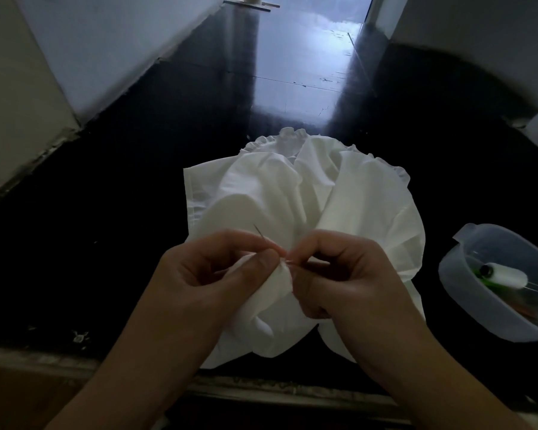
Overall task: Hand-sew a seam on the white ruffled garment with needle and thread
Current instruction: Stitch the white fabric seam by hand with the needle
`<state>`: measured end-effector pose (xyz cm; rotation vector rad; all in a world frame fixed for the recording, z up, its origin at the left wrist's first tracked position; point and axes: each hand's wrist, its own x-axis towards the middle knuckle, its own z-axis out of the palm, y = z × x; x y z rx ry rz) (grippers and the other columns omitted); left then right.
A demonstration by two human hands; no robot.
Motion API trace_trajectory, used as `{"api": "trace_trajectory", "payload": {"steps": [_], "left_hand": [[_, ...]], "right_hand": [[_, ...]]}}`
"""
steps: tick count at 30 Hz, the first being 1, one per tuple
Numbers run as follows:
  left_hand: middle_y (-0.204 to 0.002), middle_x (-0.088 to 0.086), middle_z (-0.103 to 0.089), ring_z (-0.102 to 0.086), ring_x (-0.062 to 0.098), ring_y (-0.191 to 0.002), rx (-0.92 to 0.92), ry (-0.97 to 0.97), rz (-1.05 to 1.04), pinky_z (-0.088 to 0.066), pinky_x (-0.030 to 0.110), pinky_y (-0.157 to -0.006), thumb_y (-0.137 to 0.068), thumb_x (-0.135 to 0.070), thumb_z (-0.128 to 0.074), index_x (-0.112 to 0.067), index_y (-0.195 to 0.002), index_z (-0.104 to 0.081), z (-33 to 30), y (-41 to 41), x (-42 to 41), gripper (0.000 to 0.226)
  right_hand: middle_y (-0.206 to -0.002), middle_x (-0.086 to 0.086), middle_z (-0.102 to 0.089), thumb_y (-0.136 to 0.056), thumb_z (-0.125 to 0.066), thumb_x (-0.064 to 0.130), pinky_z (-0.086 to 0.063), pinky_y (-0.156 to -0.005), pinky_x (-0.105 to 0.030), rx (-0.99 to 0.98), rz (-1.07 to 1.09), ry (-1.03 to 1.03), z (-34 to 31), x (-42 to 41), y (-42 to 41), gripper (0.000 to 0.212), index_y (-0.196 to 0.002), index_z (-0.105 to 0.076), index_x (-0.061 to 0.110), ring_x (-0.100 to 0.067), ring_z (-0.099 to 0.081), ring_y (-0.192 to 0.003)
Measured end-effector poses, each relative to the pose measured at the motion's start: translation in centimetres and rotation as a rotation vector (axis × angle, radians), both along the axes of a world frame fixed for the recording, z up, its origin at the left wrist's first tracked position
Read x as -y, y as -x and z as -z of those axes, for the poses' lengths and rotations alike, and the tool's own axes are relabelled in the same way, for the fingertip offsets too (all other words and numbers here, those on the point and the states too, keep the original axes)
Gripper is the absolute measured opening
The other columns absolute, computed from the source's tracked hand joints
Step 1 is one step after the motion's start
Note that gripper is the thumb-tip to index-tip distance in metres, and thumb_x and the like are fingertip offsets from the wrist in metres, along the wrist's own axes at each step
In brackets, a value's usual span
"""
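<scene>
Dark, glossy floor (156,212) running away toward a bright doorway, pale walls on both sides, a worn step edge along the bottom. White ruffled garment (308,193) spread on that floor just ahead, frilled hem at the far side, near edge gathered up between two hands. Left hand (218,271) curled around a pinched fold of the cloth, thumb and forefinger closed on it. Right hand (339,274) pinched shut just beside it, fingertips at the eye end of a thin needle (261,235) slanting up and left past the left hand's fingers. Thread too fine to make out. Probably mid-stitch: best done with the fold kept taut, the push steady, fingertips clear of the point. Clear plastic container (466,290) at right, holding a white thread spool (507,276).
</scene>
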<state>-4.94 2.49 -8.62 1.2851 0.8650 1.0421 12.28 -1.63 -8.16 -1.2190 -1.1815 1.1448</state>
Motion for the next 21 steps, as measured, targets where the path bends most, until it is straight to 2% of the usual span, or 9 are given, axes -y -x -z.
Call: {"api": "trace_trajectory", "payload": {"steps": [2,4,7,8,10,12,16,18,21], "left_hand": [[-0.08,0.002,-0.078,-0.076,0.014,-0.074,0.016,0.001,-0.001,-0.059,0.021,-0.067,-0.076,-0.032,-0.08,-0.025,-0.082,-0.082,0.1,0.1,-0.1,0.009],[-0.079,0.002,-0.077,-0.075,0.015,-0.075,0.037,0.03,-0.01,-0.059,0.023,-0.069,-0.073,-0.033,-0.086,-0.025,-0.083,-0.082,0.3,0.3,-0.2,0.013],[-0.079,0.001,-0.076,-0.075,0.014,-0.076,0.038,0.032,-0.018,-0.06,0.023,-0.071,-0.075,-0.033,-0.088,-0.026,-0.083,-0.082,0.3,0.3,-0.3,0.013],[-0.079,0.002,-0.077,-0.075,0.014,-0.075,0.037,0.025,-0.027,-0.06,0.022,-0.07,-0.073,-0.032,-0.09,-0.026,-0.082,-0.082,0.3,0.3,-0.3,0.014],[-0.078,0.003,-0.077,-0.075,0.014,-0.074,0.033,0.02,-0.028,-0.06,0.021,-0.069,-0.073,-0.035,-0.079,-0.025,-0.081,-0.082,0.2,0.1,-0.3,0.013],[-0.08,0.002,-0.078,-0.076,0.014,-0.076,0.021,0.009,-0.027,-0.061,0.021,-0.07,-0.073,-0.036,-0.071,-0.025,-0.081,-0.082,0.1,-0.1,-0.1,0.017],[-0.082,0.002,-0.078,-0.075,0.013,-0.079,0.019,0.057,-0.009,-0.06,0.023,-0.071,-0.075,-0.034,-0.079,-0.024,-0.08,-0.082,0.2,-0.2,-0.2,0.012],[-0.084,0.005,-0.077,-0.074,0.018,-0.081,0.01,0.068,0.008,-0.059,0.029,-0.074,-0.078,-0.028,-0.085,-0.022,-0.081,-0.081,0.4,0.0,-0.3,0.008],[-0.083,0.005,-0.074,-0.07,0.017,-0.079,-0.045,0.028,0.015,-0.055,0.025,-0.07,-0.083,-0.029,-0.07,-0.018,-0.082,-0.078,0.5,0.4,-0.5,0.014]], "right_hand": [[-0.057,0.007,-0.059,-0.084,-0.075,0.012,-0.038,-0.051,-0.022,0.058,-0.055,0.013,-0.3,-0.1,-0.3,0.007,-0.077,-0.074,0.013,-0.007,-0.046,-0.049],[-0.067,0.005,-0.068,-0.087,-0.079,0.006,-0.043,-0.056,-0.016,0.154,-0.111,0.027,-0.7,-0.3,-1.0,0.009,-0.082,-0.076,0.014,-0.004,-0.057,-0.056],[-0.078,0.001,-0.075,-0.088,-0.077,0.001,-0.047,-0.065,-0.015,0.307,-0.132,0.021,-1.2,-0.3,-1.6,0.013,-0.083,-0.078,0.013,-0.016,-0.069,-0.07],[-0.078,0.001,-0.075,-0.089,-0.076,0.001,-0.047,-0.065,-0.016,0.321,-0.133,0.011,-1.3,-0.3,-1.7,0.013,-0.083,-0.078,0.012,-0.018,-0.069,-0.07],[-0.076,0.003,-0.074,-0.09,-0.075,0.002,-0.048,-0.065,-0.018,0.321,-0.129,0.0,-1.3,-0.3,-1.6,0.013,-0.083,-0.078,0.012,-0.013,-0.068,-0.069],[-0.077,0.002,-0.074,-0.091,-0.075,0.001,-0.051,-0.067,-0.023,0.338,-0.118,-0.025,-1.2,-0.3,-1.5,0.014,-0.083,-0.078,0.013,-0.014,-0.069,-0.071],[-0.075,0.003,-0.072,-0.092,-0.074,0.001,-0.047,-0.066,-0.02,0.345,-0.091,-0.019,-1.4,-0.2,-1.2,0.016,-0.081,-0.076,0.014,-0.014,-0.066,-0.067],[-0.078,0.004,-0.073,-0.093,-0.074,0.011,-0.054,-0.073,-0.029,0.448,-0.134,0.038,-1.8,-0.1,-1.3,0.014,-0.083,-0.076,0.02,-0.014,-0.07,-0.075],[-0.074,0.011,-0.069,-0.09,-0.075,0.02,-0.058,-0.08,-0.036,0.692,-0.178,0.085,-2.6,-0.1,-1.9,0.013,-0.08,-0.073,0.028,-0.008,-0.066,-0.073]]}}
